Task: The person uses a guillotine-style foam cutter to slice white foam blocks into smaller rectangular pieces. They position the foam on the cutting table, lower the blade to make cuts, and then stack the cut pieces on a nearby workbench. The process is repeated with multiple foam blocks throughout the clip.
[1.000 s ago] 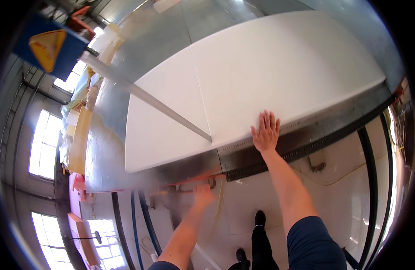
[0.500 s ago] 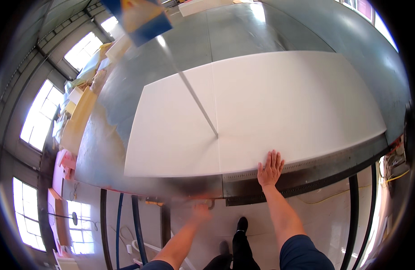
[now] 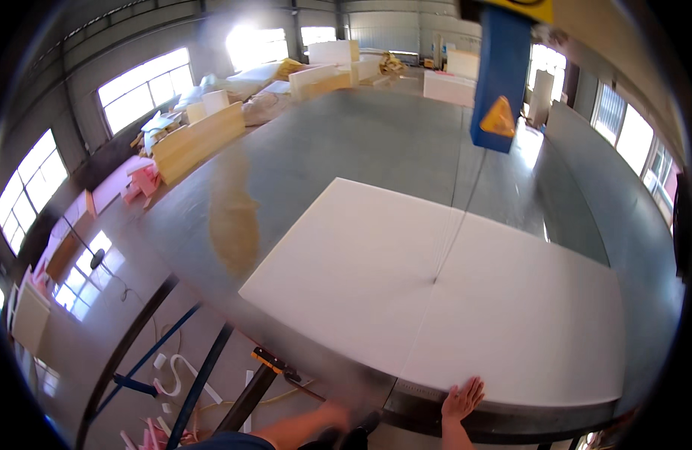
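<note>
A large white foam slab (image 3: 346, 277) lies on a grey metal table. My right hand (image 3: 463, 397) rests on the slab's near edge, palm down with fingers stretched out. Low at the table's front edge, my left hand (image 3: 335, 414) is smeared by motion; its fingers cannot be made out. From a blue machine housing (image 3: 496, 82), a thin upright saw blade (image 3: 466, 211) runs down into the slab. A fine straight line crosses the foam from the blade to the near edge. An orange-and-black control box (image 3: 274, 361) sits below the table's edge, left of my left hand.
The metal table (image 3: 301, 150) stretches beyond the slab, with a brownish patch (image 3: 235, 217) at left. A tall metal side panel (image 3: 578, 176) stands at right. Yellow foam blocks (image 3: 199, 142) line the left side. Dark table legs (image 3: 203, 379) and white offcuts (image 3: 177, 375) are below.
The view has tilted up and swung left, bringing in more of the far room. My right hand stays flat at the slab's near edge. The left hand is blurred in both frames.
</note>
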Motion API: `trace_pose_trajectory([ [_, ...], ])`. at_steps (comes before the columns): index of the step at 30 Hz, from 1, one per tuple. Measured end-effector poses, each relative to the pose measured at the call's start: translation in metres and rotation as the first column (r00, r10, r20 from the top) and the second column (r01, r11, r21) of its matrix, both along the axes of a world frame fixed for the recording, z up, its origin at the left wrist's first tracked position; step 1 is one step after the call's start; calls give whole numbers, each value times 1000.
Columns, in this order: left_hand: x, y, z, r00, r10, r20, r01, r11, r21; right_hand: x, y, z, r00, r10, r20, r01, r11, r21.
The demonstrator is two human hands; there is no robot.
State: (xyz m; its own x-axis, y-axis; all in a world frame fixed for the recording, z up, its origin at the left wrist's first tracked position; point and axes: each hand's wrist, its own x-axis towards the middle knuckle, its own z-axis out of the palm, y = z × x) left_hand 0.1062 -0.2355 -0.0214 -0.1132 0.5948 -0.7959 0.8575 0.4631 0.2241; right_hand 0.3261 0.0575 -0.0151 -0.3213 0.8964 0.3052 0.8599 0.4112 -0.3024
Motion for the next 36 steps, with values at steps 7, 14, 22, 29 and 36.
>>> trace_pose_trajectory([
  [7,13,-43,-1,957,51,287,-75,995,71,61,-43,0,960,8,280,-19,999,38],
  [14,35,-122,-81,828,184,530,-285,951,116,99,-100,2,911,129,392,-21,963,-269],
  [22,86,-209,-16,595,392,701,-684,706,186,162,-164,-23,918,228,325,-199,973,-119],
  [29,84,-261,-14,9,843,538,-898,-231,375,183,-248,33,962,168,216,-131,976,-173],
  [36,19,-224,-10,-652,156,742,-448,-868,-212,224,-270,-13,975,204,86,-182,959,-219],
])
